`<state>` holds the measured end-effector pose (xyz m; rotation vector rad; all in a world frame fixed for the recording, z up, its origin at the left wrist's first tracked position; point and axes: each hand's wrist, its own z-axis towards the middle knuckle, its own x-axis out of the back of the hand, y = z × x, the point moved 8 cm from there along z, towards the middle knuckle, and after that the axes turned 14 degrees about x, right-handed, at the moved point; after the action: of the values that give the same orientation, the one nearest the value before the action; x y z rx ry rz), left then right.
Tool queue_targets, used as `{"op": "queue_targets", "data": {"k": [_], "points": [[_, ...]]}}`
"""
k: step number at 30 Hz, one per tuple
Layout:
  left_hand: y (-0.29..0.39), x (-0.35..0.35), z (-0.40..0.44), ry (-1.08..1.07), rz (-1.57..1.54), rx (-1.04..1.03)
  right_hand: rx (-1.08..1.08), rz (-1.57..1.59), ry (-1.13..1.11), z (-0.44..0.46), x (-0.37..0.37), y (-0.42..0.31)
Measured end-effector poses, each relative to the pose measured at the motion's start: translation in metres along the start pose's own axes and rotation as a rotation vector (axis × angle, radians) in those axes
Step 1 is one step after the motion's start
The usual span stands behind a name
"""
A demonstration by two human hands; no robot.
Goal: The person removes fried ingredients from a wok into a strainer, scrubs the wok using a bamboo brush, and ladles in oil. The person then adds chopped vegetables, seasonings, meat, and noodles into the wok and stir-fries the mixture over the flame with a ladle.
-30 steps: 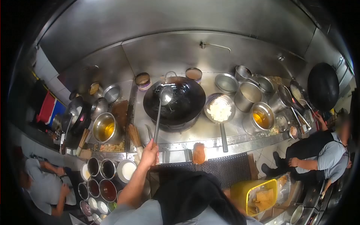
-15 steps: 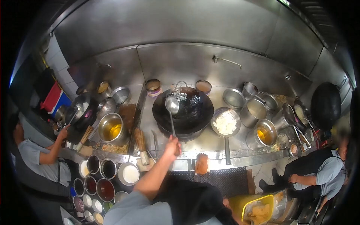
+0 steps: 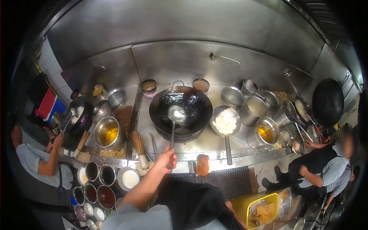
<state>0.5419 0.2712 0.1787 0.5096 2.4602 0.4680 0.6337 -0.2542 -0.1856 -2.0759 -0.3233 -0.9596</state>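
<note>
My left hand [image 3: 166,159] is closed around the handle of a long metal ladle [image 3: 177,114]. The ladle's bowl is over the middle of a large black wok [image 3: 157,111], whose dark inside shines as if wet. Of my right arm, only a strip of skin [image 3: 231,207] shows low down beside my dark apron; its fingers cannot be made out. Right of the wok, a perforated strainer [image 3: 236,128] with a long handle holds white pieces of food. A folded brown cloth [image 3: 203,165] lies on the stove's front ledge.
Steel pots of yellow oil stand left [image 3: 100,136] and right [image 3: 253,138]. A bamboo brush [image 3: 138,147] is left of the wok. Several seasoning bowls [image 3: 128,178] sit lower left. A yellow bin [image 3: 239,211] stands lower right. Co-workers are left [image 3: 27,153] and right [image 3: 333,168].
The view has shifted slightly. The ladle's bowl has come from the wok's left rear side down to its middle, and my left hand has drawn back toward me, still gripping the handle.
</note>
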Motion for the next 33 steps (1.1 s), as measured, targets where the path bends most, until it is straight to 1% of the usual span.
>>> {"op": "queue_targets", "data": {"k": [2,3,5,6,8,9,10,11,13,14,15,16,18,19,21,22,23,25,27,28,29,30,31,33], "points": [[0.009,0.0,0.01,-0.202,-0.035,0.103,0.02,-0.016,-0.001,0.003,-0.005,0.008],[0.018,0.0,0.023,-0.2,-0.041,0.1,0.032,-0.025,-0.002,0.006,-0.008,0.014],[0.045,-0.005,0.053,-0.127,0.161,-0.047,0.051,-0.034,0.012,0.013,-0.016,0.029],[0.044,-0.009,0.062,-0.129,0.16,-0.049,0.061,-0.04,0.023,0.017,-0.021,0.04],[0.061,-0.002,0.064,0.239,0.477,-0.329,0.105,-0.069,0.056,0.027,-0.039,0.073],[0.061,0.001,0.06,0.237,0.477,-0.329,0.125,-0.078,0.074,0.031,-0.042,0.081],[0.065,0.011,0.049,0.318,0.562,-0.34,0.142,-0.072,0.109,0.034,-0.035,0.084],[0.067,0.021,0.037,0.399,0.65,-0.347,0.136,-0.066,0.109,0.038,-0.046,0.08],[0.061,0.031,0.022,0.397,0.698,-0.346,-0.285,0.989,0.321,0.039,-0.082,0.096],[0.051,0.036,0.021,0.304,0.595,-0.294,-0.285,0.991,0.325,0.034,-0.08,0.097],[0.044,0.038,0.019,0.213,0.491,-0.241,0.165,0.249,0.337,0.034,-0.058,0.075],[0.046,0.039,0.008,0.215,0.493,-0.24,0.584,-0.509,0.304,0.019,-0.059,0.03],[0.027,0.032,-0.005,-0.068,0.168,-0.013,0.38,-0.291,0.124,0.012,-0.049,0.036],[0.028,0.034,-0.001,-0.064,0.161,-0.013,0.319,-0.239,0.071,0.01,-0.04,0.032],[0.034,0.029,0.017,-0.057,0.324,-0.087,0.257,-0.204,-0.013,0.009,-0.03,0.026],[0.039,0.023,0.024,0.014,0.399,-0.127,0.235,-0.201,-0.05,0.009,-0.024,0.02],[0.036,0.022,0.03,0.017,0.397,-0.127,0.222,-0.205,-0.089,0.009,-0.018,0.014],[0.045,0.021,0.039,0.156,0.496,-0.246,0.198,-0.231,-0.165,0.009,-0.002,-0.002],[0.036,0.023,0.032,0.131,0.46,-0.235,0.257,-0.356,-0.286,0.012,0.011,-0.023],[0.028,0.02,0.007,0.091,0.349,-0.158,0.298,-0.423,-0.353,0.017,0.005,-0.02],[0.024,0.02,-0.013,0.055,0.237,-0.082,0.297,-0.422,-0.351,0.027,-0.003,-0.02],[0.022,0.019,-0.022,-0.045,0.207,0.003,0.253,0.038,0.034,0.048,-0.009,0.005],[0.028,0.027,-0.018,-0.039,0.207,0.006,0.191,0.5,0.414,0.05,-0.008,0.03],[0.039,0.036,0.011,-0.176,0.053,0.078,-0.056,0.797,0.375,0.063,0.05,-0.054]]}}
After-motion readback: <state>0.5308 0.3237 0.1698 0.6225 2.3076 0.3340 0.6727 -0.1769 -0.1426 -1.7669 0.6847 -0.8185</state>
